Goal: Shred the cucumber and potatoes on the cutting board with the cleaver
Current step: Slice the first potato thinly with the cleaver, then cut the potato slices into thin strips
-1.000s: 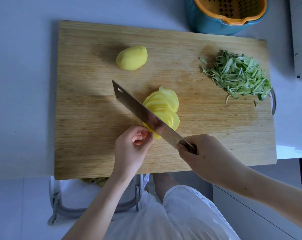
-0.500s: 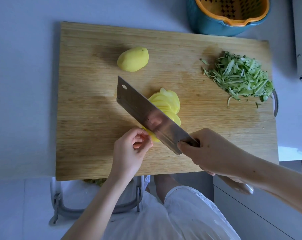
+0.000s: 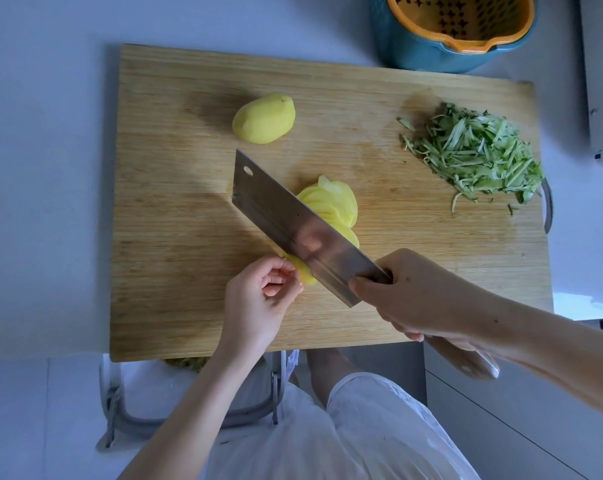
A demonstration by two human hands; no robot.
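Shift: cleaver [image 3: 293, 223] up off its edge since a second ago, broad face now tipped into view over the slices.
Right hand [image 3: 421, 296]: clamped at the blade's root, wooden handle poking out behind.
Left hand [image 3: 258, 303]: fingertips curled, pinching the potato stub [image 3: 301, 270] just beside the blade.
Sliced potato [image 3: 334, 202]: fanned mid cutting board [image 3: 175, 237], partly under steel; likely wet, slick and snappy, so best pinned from above.
Whole potato [image 3: 263, 118]: farther back, firm, apt to roll.
Cucumber shreds [image 3: 473, 154]: heaped at the right end.
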